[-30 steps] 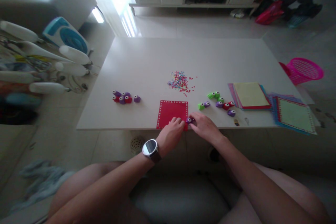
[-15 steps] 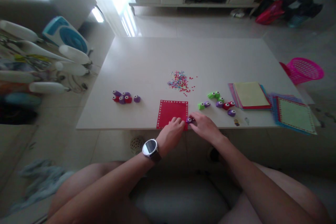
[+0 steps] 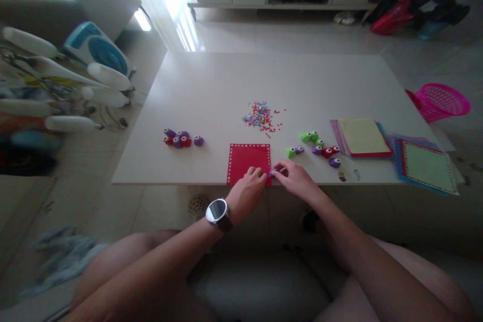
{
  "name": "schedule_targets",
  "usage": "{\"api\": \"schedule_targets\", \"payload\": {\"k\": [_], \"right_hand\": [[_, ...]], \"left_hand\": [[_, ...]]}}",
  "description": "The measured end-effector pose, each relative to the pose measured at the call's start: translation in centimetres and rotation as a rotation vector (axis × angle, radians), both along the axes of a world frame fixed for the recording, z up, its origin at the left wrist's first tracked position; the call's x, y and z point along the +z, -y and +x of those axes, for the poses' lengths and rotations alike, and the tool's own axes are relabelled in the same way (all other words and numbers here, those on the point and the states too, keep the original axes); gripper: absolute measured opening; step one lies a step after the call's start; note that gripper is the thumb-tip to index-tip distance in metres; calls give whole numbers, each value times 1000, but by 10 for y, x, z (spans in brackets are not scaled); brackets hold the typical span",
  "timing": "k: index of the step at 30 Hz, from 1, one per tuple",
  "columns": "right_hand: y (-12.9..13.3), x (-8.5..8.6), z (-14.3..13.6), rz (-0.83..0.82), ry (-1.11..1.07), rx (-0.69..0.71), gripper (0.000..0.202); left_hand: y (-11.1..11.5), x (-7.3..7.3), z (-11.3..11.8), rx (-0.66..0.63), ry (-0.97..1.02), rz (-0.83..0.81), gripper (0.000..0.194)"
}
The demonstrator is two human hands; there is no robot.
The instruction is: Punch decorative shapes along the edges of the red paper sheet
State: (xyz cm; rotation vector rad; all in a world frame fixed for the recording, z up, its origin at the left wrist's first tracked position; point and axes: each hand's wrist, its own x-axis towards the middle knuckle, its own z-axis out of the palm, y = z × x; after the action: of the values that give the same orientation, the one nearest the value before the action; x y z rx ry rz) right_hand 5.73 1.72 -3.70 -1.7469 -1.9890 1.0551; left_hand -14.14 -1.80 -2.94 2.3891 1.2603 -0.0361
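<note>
While seeing a pink basket (image 3: 444,101) beyond the desk (image 3: 320,85) at 3 o'clock from the red card (image 3: 243,158), cannot make out its contents. Touching the card with bent fingers of the left hand (image 3: 247,187); cannot tell their spread. Pinching 1 purple punch (image 3: 271,173) between fingers of the right hand (image 3: 297,177), at the card's 4 o'clock edge.
</note>
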Motion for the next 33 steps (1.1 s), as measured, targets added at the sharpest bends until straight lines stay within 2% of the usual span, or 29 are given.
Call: {"api": "schedule_targets", "payload": {"k": [6,12,22,30,33], "right_hand": [[-3,4,-3,-102,-36,-60,5],[-5,4,-5,-104,-28,-67,3],[-9,-1,-4,-91,-66,-89,5],[-13,-4,-7,-86,-116,-67,3],[-15,-3,-8,-98,-114,-64,3]], "left_hand": [[-1,-3,-1,-4,12,-32,25],[0,-4,-4,-14,39,-23,25],[1,1,-5,-40,54,-24,26],[2,1,-7,-20,42,-13,41],[2,-1,-6,-5,29,19,53]]}}
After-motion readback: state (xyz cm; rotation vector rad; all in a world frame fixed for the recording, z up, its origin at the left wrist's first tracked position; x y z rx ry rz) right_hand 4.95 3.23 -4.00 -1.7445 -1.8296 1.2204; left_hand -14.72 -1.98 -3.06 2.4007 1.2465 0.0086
